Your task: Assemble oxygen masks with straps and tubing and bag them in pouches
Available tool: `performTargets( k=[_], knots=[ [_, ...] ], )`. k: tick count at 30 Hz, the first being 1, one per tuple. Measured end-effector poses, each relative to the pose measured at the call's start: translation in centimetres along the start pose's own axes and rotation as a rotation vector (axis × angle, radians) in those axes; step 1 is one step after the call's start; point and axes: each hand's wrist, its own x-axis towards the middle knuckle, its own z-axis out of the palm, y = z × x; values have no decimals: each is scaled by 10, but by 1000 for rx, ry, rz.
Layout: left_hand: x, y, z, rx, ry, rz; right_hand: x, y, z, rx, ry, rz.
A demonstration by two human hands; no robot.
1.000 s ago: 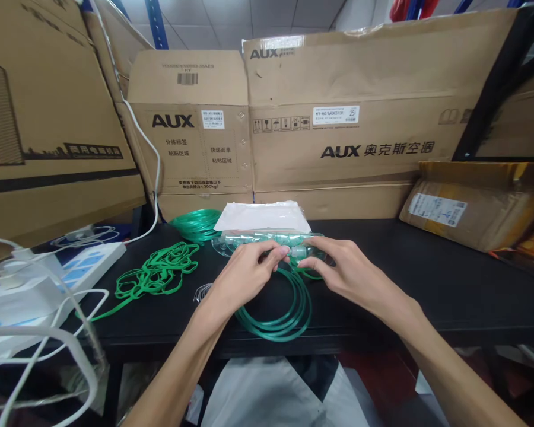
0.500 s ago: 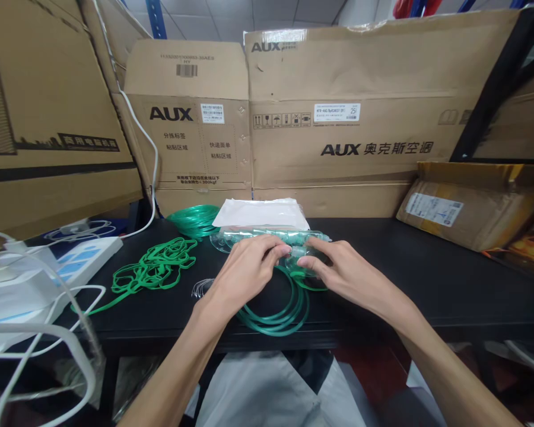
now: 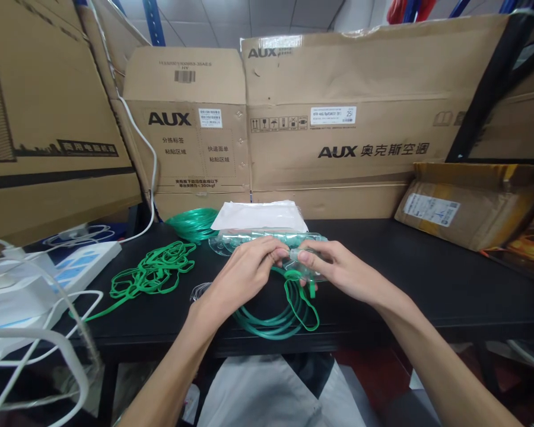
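Note:
My right hand (image 3: 336,264) is closed around a clear green-tinted oxygen mask (image 3: 309,274), thumb on top near a pale connector (image 3: 293,255). My left hand (image 3: 256,261) pinches at that connector's left side; its fingertips hide what is between them. From the mask a green elastic strap (image 3: 309,314) hangs in a loop. Under the hands lies a coil of green tubing (image 3: 271,332). Behind them, more clear mask parts (image 3: 231,240) lie in a row. Thin metal strips (image 3: 200,290) show beside my left wrist.
To the left are a tangled heap of green elastic cord (image 3: 155,270), a larger green tubing coil (image 3: 191,224) and a white power strip (image 3: 86,261) with cables. A white sheet or packet (image 3: 260,216) lies behind the masks. Cardboard boxes (image 3: 338,130) line the back; a taped carton (image 3: 463,207) stands right.
The mask has tilted in my right hand, and its green strap now dangles over the tubing coil. My right thumb has come closer to the connector and my left fingers.

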Motion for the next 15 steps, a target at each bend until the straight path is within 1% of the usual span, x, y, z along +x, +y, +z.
performTargets(
  k=[3, 7, 9, 11, 13, 15],
  knots=[
    [-2, 0, -7, -10, -45, -44, 2, 1, 1, -114, 16, -36],
    [-6, -4, -17, 40, -87, -88, 2, 6, -1, -306, 92, -53],
    [-10, -11, -22, 79, -122, -123, 3, 10, -1, -361, 140, -66],
    [-15, -21, -26, 126, -179, -189, 4, 15, 1, -404, 176, -90],
    [-19, -31, -29, 172, -236, -265, 5, 20, 3, -438, 181, -119],
    [-22, -41, -31, 197, -280, -325, 5, 24, 6, -460, 160, -138]
  ],
)
